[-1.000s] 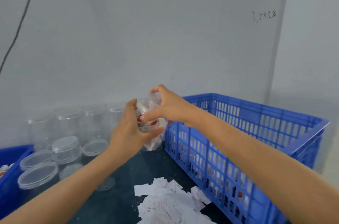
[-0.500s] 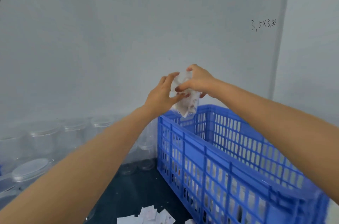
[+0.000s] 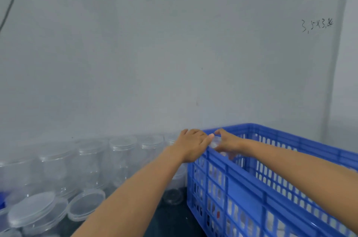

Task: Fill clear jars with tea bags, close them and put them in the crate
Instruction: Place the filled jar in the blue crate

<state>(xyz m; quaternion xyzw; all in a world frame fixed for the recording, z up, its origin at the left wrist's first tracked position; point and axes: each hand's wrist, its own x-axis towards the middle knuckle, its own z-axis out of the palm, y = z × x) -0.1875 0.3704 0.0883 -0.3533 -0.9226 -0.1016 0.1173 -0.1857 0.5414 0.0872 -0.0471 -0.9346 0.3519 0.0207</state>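
Observation:
A clear jar (image 3: 216,143) filled with tea bags shows blurred between my two hands, just inside the left corner of the blue slotted crate (image 3: 244,188). My left hand (image 3: 192,144) reaches over the crate's rim with its fingertips on the jar's left side. From the right, my right hand (image 3: 227,142) grips the jar, fingers pointing down into the crate. Most of the jar is hidden by the hands and the crate wall. Packed jars show dimly through the crate's slots.
Rows of empty clear jars (image 3: 122,153) stand along the grey wall left of the crate. Lidded jars (image 3: 32,210) and a loose lid (image 3: 86,204) sit at the lower left on the dark table. A small jar (image 3: 173,196) stands beside the crate's corner.
Both hands lifted the filled jar from the table, carried it right over the crate, and have now lowered it to just inside the crate's rim.

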